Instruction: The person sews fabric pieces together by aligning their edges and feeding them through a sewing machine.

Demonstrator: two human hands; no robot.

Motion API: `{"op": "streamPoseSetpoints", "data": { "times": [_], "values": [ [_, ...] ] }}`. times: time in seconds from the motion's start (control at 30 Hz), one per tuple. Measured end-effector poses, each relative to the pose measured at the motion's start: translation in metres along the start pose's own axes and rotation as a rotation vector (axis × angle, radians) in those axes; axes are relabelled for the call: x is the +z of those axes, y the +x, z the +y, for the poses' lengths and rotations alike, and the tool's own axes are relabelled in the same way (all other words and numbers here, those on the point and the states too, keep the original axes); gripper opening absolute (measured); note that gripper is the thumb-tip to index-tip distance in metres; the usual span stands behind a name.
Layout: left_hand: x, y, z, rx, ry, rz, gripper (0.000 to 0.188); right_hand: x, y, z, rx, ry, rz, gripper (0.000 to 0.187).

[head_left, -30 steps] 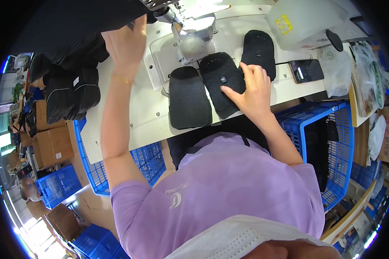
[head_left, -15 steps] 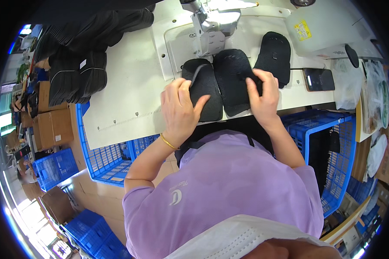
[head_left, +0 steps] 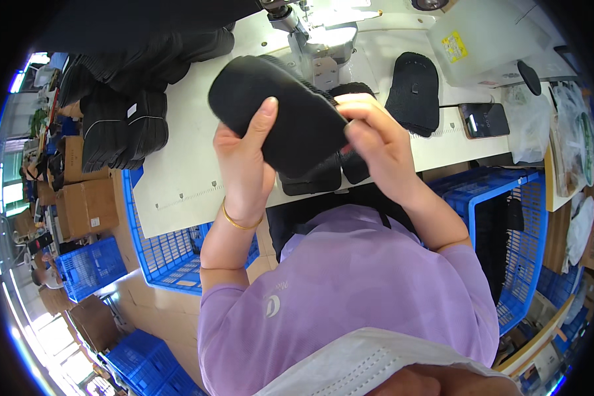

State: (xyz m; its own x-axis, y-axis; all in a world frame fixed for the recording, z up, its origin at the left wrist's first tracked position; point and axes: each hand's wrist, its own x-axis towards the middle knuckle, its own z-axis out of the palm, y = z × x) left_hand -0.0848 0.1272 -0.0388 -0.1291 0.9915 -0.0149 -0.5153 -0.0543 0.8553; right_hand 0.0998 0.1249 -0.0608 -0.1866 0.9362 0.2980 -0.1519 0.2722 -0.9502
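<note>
A black sole-shaped piece (head_left: 290,122), with a ridged upper edge, is held up tilted above the white table. My left hand (head_left: 247,158) grips its left side, thumb flat on the face and fingers behind. At its right edge my right hand (head_left: 386,145) pinches with bent, slightly blurred fingers. Beneath the raised piece, a black piece (head_left: 313,181) lies near the table's front edge, with another partly hidden beside it. A further black sole-shaped piece (head_left: 414,92), with a small tab on it, rests to the right.
A lit sewing machine (head_left: 327,56) stands at the far middle of the white table (head_left: 185,165). Bundled black pieces (head_left: 125,129) are piled at left. A phone (head_left: 484,121) lies at right. Blue crates (head_left: 171,254) stand below the table on both sides.
Both hands were on two black pieces lying flat on the table. Now one sole-shaped piece is raised and tilted between my hands; my left hand has moved left.
</note>
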Motion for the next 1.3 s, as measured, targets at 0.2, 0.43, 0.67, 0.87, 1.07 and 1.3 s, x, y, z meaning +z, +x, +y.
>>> {"op": "streamPoseSetpoints", "data": {
  "times": [0.2,0.43,0.67,0.87,1.07,1.3],
  "values": [
    [-0.014,0.007,-0.001,0.047,0.019,0.026,0.024,0.002,-0.007,0.004,-0.04,-0.043,0.051,0.008],
    [-0.01,0.012,0.002,0.058,0.02,0.055,0.028,0.003,-0.004,0.005,0.031,0.077,0.044,0.009],
    [-0.002,0.041,0.015,0.139,0.219,-0.013,0.028,-0.001,0.015,-0.012,0.331,0.172,-0.057,0.014],
    [0.009,0.098,0.042,0.147,0.459,-0.131,0.025,0.0,0.049,-0.023,0.304,0.15,-0.121,0.024],
    [0.004,0.131,0.051,0.047,0.492,-0.201,0.023,0.003,0.067,-0.016,0.238,0.264,-0.065,0.023],
    [0.007,0.13,0.051,0.08,0.499,-0.21,0.016,0.003,0.064,-0.013,0.231,0.277,-0.068,0.023]
  ]
}}
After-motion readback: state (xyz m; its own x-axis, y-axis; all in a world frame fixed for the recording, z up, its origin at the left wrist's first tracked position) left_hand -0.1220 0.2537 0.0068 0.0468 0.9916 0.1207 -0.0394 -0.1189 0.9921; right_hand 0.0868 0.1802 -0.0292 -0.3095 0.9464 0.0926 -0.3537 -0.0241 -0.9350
